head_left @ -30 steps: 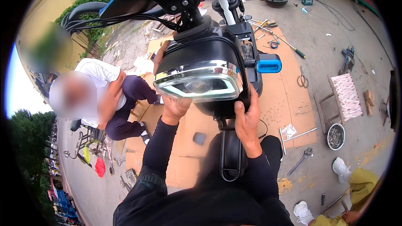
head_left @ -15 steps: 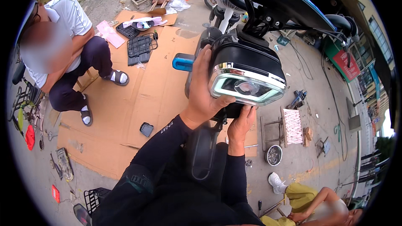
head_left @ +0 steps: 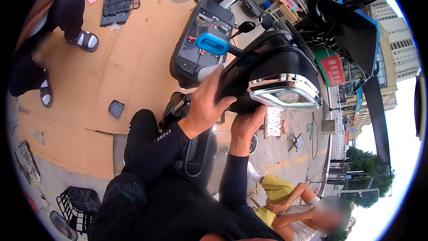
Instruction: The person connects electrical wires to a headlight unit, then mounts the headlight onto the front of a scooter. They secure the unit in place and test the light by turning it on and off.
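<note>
A scooter's black headlight housing [head_left: 274,64] stands in front of me, with a chrome-trimmed lamp [head_left: 287,96] facing right and toward me. My left hand [head_left: 203,102] grips the housing's left lower side, thumb on the shell near the bottom edge. Under the lamp, my right hand [head_left: 245,129] holds the lower edge with its thumb up; its other fingers are mostly hidden. A blue-framed handle or pedal-like piece [head_left: 213,43] sticks out left of the housing, above my left hand. Black handlebars [head_left: 316,6] and cables [head_left: 318,38] rise behind the housing.
The scooter's open floor compartment [head_left: 200,40] lies beyond my left hand. Cardboard [head_left: 133,62] covers the ground, bearing a black rack [head_left: 120,2] and a small black tray [head_left: 116,109]. One person [head_left: 62,9] sits at left, another [head_left: 290,201] at lower right. A black basket [head_left: 78,205] stands lower left.
My view has swung round, showing more of the housing's left side. My left hand has shifted from the lamp's front rim back onto the black shell. My right hand stays underneath.
</note>
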Available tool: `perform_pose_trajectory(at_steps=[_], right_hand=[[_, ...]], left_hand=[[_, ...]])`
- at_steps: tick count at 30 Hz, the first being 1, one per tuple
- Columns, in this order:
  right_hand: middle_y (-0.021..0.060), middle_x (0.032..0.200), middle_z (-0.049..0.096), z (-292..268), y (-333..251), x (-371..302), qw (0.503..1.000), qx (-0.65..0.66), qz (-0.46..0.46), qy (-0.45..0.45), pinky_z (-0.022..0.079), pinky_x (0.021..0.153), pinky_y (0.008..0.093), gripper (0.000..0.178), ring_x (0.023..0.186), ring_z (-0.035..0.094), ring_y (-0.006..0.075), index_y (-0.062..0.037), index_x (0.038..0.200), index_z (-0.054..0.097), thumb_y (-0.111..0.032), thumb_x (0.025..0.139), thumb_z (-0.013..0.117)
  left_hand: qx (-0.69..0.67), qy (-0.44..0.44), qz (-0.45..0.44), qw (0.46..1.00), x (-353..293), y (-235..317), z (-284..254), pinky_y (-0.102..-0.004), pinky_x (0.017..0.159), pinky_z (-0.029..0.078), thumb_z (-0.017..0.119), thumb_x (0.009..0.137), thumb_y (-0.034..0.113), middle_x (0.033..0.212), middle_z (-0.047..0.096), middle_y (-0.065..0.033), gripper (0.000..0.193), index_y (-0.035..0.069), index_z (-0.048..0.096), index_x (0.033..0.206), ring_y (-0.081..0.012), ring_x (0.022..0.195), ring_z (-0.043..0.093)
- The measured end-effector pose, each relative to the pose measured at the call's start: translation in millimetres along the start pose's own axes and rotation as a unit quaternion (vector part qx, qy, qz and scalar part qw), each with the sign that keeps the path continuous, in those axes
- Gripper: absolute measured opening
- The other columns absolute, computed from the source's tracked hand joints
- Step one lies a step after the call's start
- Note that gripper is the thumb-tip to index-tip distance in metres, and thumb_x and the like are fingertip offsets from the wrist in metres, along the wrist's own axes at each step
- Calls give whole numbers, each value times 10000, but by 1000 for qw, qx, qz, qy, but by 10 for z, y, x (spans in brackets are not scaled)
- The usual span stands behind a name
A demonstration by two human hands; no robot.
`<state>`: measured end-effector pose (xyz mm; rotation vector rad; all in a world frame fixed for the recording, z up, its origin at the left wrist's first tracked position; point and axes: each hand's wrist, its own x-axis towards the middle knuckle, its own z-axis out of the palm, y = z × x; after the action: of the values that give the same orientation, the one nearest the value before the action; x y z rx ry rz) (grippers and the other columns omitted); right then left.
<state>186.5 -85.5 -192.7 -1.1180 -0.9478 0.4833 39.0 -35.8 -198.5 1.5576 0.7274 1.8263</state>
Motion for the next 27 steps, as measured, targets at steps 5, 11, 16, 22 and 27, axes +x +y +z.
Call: perform_pose_trajectory(at_steps=[5,11,16,22,27], right_hand=[[85,1213,652,52,-116,-39,999,-43,10,-30,515,952,370,590,1035,655,217,-81,1414,482,-549,1060,420],[92,1236,634,4,-50,13,991,-132,-28,-9,513,962,376,599,1051,657,225,-90,1435,452,-555,1058,420],[91,1300,602,-78,-2,44,992,-118,-35,-8,499,991,379,609,1118,627,226,-96,1445,443,-562,1054,425],[101,1402,537,-36,-36,42,998,-36,8,-41,446,1073,391,662,1249,550,240,-87,1469,421,-593,1042,424],[107,1416,521,15,-41,18,999,-8,-6,-39,421,1100,391,708,1275,524,249,-77,1489,397,-618,1032,421]], left_hand=[[-7,-12,-1,1000,14,-41,-17,-430,901,512,721,920,375,1218,599,-268,723,-70,444,1419,-444,1059,618],[-96,-35,-17,995,101,-120,-72,-402,893,523,774,874,385,1171,623,-235,715,-57,493,1360,-404,1034,648],[-166,-117,-74,976,228,-241,-150,-349,862,542,878,756,454,1059,680,-213,774,-52,578,1259,-315,955,694],[-158,-144,-94,972,87,-257,-167,-315,931,516,930,710,231,1157,674,-134,832,-48,501,1367,-165,1040,638],[-297,-110,-171,933,-46,-378,3,-278,825,538,953,688,377,1052,690,-102,830,-74,563,1265,-109,922,621]])
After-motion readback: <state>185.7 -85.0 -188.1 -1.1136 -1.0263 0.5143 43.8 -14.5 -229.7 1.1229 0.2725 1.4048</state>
